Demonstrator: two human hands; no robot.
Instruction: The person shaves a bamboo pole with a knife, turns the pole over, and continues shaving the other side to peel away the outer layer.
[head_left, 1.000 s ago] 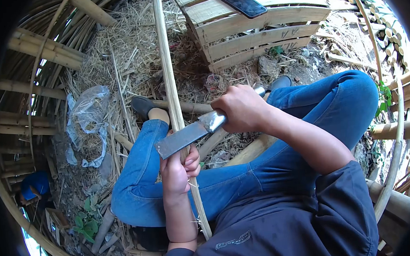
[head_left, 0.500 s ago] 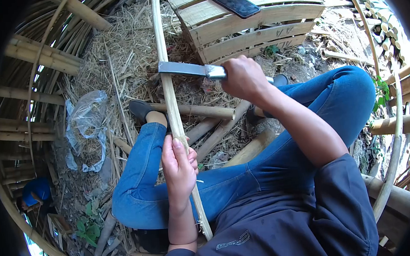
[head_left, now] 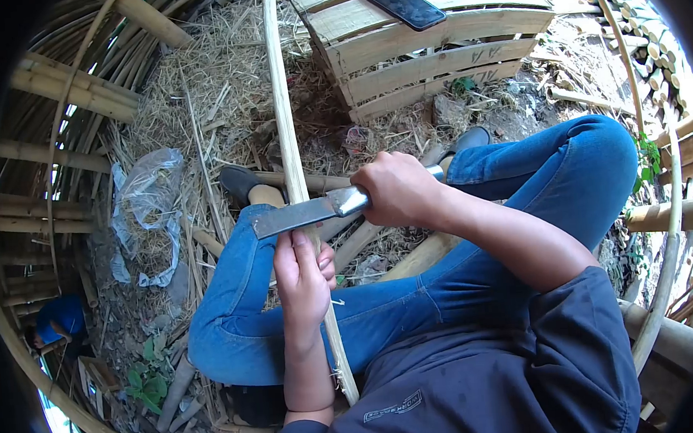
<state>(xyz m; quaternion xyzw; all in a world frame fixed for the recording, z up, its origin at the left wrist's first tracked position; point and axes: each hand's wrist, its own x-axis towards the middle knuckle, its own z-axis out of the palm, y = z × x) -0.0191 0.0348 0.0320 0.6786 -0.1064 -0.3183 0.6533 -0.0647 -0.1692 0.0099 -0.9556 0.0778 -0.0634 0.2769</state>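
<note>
A long pale bamboo strip (head_left: 283, 109) runs from the top of the view down over my lap. My left hand (head_left: 302, 271) is closed around the strip at its lower part, thumb on top. In my right hand (head_left: 400, 189) is the handle of a knife (head_left: 299, 215) with a wide metal blade. The blade lies across the strip just above my left fingers, its square tip past the strip's left side.
A wooden crate (head_left: 407, 36) with a phone (head_left: 404, 5) on it stands at the top. A plastic bag (head_left: 150, 189) lies on the straw at left. Bamboo poles surround the space. Another person (head_left: 61, 317) is at the far left.
My right hand and the knife have moved down along the strip toward my left hand. My left hand has kept its grip in nearly the same place.
</note>
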